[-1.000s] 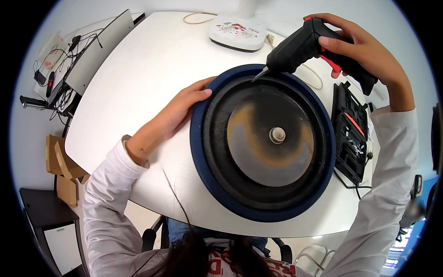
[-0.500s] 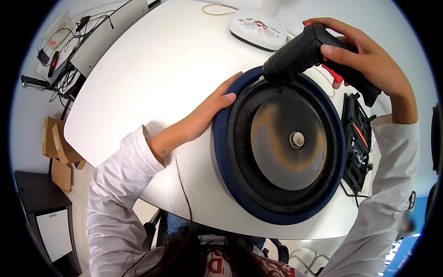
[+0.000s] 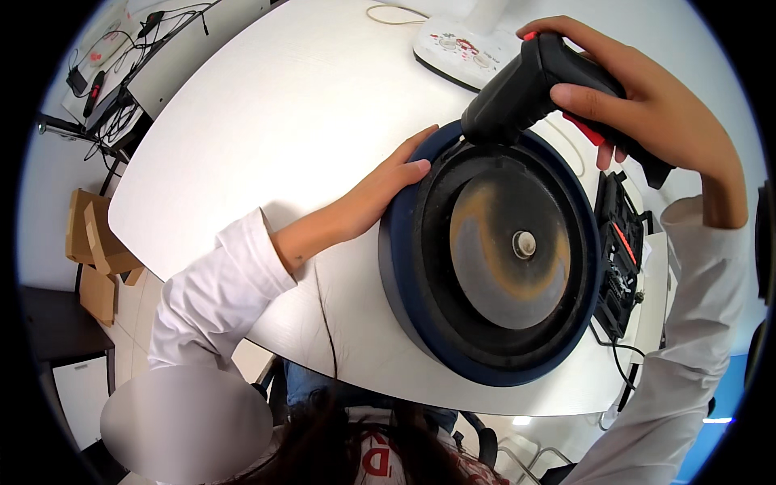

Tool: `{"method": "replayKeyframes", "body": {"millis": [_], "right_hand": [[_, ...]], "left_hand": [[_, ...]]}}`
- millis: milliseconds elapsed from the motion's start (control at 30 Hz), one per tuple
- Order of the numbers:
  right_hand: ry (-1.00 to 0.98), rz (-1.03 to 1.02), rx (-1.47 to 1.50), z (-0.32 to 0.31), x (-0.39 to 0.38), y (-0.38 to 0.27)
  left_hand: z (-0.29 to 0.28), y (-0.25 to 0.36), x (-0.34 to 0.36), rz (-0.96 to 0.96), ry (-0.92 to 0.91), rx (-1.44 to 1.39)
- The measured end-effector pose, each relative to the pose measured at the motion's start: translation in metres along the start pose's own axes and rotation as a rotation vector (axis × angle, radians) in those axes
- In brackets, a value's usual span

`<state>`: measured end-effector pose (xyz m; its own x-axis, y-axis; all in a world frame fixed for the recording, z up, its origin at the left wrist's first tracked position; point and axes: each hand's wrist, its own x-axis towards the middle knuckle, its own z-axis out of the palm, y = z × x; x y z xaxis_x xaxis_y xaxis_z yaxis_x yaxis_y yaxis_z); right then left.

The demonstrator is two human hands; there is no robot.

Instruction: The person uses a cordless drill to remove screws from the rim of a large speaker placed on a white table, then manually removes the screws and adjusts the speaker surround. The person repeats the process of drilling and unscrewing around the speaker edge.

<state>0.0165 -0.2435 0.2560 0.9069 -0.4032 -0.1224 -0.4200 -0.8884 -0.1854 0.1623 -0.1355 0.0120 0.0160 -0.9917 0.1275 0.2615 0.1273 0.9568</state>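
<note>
A round dark blue electric cooker base (image 3: 489, 375) stands tilted on the white table. Its black recess surrounds a stained, scorched-looking metal plate (image 3: 485, 267) with a small silver knob (image 3: 524, 244) in the centre. My left hand (image 3: 394, 182) grips its upper left rim, the thumb on top and the fingers over the outer side. Wrapped around the handle of a black and red cordless screwdriver (image 3: 505, 93) is my right hand (image 3: 638, 101). The screwdriver's nose points down at the upper left inner rim, where its bit tip is mostly hidden.
An open black tool case (image 3: 618, 267) with bits lies right of the cooker base. A white lamp-like stand (image 3: 457, 48) is at the back. A thin cable (image 3: 325, 323) runs over the table's front edge. Cardboard boxes (image 3: 101, 242) and a side table with tangled cords (image 3: 121, 105) are at the left.
The view has shifted slightly. The screwdriver now stands steeper, its nose at the rim and less of the bit showing. My left hand keeps its hold on the rim.
</note>
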Motion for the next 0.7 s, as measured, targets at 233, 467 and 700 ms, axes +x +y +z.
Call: {"method": "replayKeyframes", "body": {"millis": [233,467,700], "right_hand": [[-0.242,0.176,0.031,-0.014,0.007,-0.015],[-0.212,-0.053,-0.306,-0.02,0.022,0.01],[-0.141,-0.258,-0.329,-0.012,0.025,0.018]], "left_hand": [[-0.012,0.011,0.016,0.147,0.023,0.174],[-0.038,0.081,0.062,0.274,-0.321,-0.002],[-0.017,0.085,0.085,0.048,-0.582,-0.044]]}}
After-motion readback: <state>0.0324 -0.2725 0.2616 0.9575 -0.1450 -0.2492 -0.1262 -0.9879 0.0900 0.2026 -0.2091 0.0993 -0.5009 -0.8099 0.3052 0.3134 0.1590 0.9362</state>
